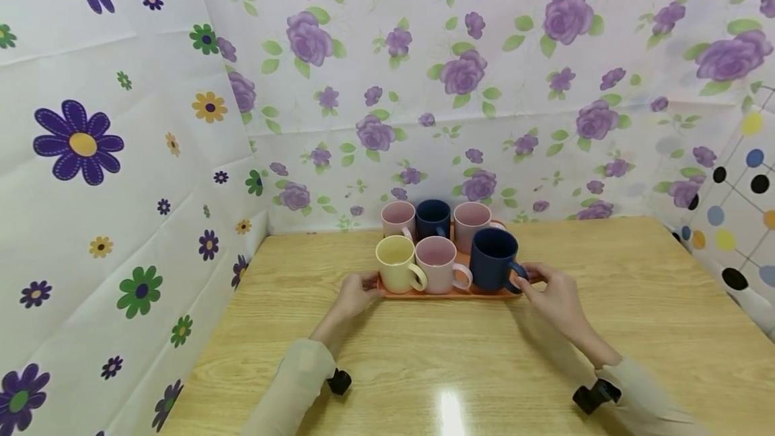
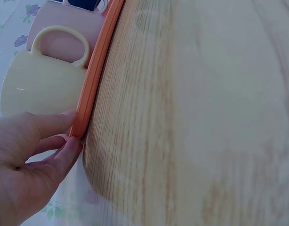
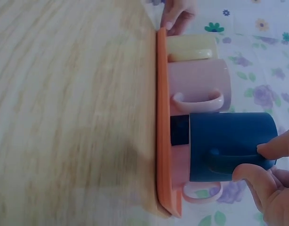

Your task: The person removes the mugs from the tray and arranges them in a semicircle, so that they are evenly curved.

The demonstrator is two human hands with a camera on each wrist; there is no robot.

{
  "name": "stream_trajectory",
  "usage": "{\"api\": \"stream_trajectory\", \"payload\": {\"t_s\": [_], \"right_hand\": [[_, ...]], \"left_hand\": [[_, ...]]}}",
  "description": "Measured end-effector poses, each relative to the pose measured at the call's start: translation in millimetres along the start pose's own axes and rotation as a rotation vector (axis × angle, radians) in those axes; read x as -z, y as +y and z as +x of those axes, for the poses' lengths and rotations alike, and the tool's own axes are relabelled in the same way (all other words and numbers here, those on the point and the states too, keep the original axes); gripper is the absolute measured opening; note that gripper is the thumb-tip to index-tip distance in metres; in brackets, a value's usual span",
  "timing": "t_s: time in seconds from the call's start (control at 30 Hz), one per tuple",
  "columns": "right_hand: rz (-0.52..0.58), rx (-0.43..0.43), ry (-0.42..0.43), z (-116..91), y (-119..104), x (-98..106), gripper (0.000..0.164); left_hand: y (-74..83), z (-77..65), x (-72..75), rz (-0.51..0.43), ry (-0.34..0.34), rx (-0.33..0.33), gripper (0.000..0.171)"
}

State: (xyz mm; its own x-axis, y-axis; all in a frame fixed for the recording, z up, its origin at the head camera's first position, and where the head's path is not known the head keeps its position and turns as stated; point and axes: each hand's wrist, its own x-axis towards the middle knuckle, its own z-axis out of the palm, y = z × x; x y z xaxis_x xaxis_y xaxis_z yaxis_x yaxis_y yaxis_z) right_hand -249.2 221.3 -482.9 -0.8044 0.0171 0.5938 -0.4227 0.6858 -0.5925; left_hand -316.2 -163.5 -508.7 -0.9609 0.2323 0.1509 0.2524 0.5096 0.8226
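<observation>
An orange tray (image 1: 418, 295) carries two rows of mugs. My left hand (image 1: 356, 295) pinches its left end, thumb above and fingers below in the left wrist view. Nearest that hand is a yellow mug (image 1: 396, 264), followed by a pink mug (image 1: 436, 266) in the front row. My right hand (image 1: 554, 301) holds a dark blue mug (image 3: 229, 146) by its handle at the tray's right end. A gap shows between this mug's base and the tray in the right wrist view. Behind stand a pink mug (image 1: 397, 217), another dark blue mug (image 1: 432, 219) and another pink mug (image 1: 471, 224).
The wooden table (image 1: 436, 355) extends in front of the tray and to both sides. A floral cloth (image 1: 375, 86) hangs close behind the mugs. More patterned cloth (image 1: 133, 221) borders the left, and a dotted one (image 1: 739, 221) the right.
</observation>
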Motion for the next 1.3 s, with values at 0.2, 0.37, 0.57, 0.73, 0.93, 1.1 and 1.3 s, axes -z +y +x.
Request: {"api": "stream_trajectory", "payload": {"t_s": [0.2, 0.37, 0.57, 0.73, 0.93, 1.1, 1.3], "right_hand": [[-0.010, -0.010, -0.012, -2.6, -5.1, 11.9, 0.022], [0.000, -0.016, -0.026, -5.9, -11.1, 23.7, 0.021], [-0.016, -0.015, -0.044, -10.4, -22.2, 37.3, 0.020], [-0.018, -0.009, -0.064, -10.8, -33.1, 49.0, 0.019], [-0.007, 0.012, -0.070, -11.2, -42.3, 56.6, 0.022], [0.023, 0.026, -0.090, -11.9, -50.2, 57.6, 0.021], [0.075, 0.041, -0.141, -15.9, -61.1, 53.6, 0.022]], "left_hand": [[-1.2, -0.1, -0.4, -0.017, 0.007, 0.036, 0.043], [-0.8, 1.3, -1.1, -0.045, 0.004, 0.049, 0.046], [-1.6, -0.5, -1.4, -0.087, 0.028, 0.093, 0.052], [-1.9, 0.7, -1.2, -0.067, 0.015, 0.099, 0.055], [1.4, 3.2, -1.4, -0.053, -0.004, 0.081, 0.056], [3.4, 4.6, -1.1, -0.036, -0.022, 0.096, 0.056], [1.9, 2.7, -0.5, -0.029, -0.026, 0.093, 0.054]]}}
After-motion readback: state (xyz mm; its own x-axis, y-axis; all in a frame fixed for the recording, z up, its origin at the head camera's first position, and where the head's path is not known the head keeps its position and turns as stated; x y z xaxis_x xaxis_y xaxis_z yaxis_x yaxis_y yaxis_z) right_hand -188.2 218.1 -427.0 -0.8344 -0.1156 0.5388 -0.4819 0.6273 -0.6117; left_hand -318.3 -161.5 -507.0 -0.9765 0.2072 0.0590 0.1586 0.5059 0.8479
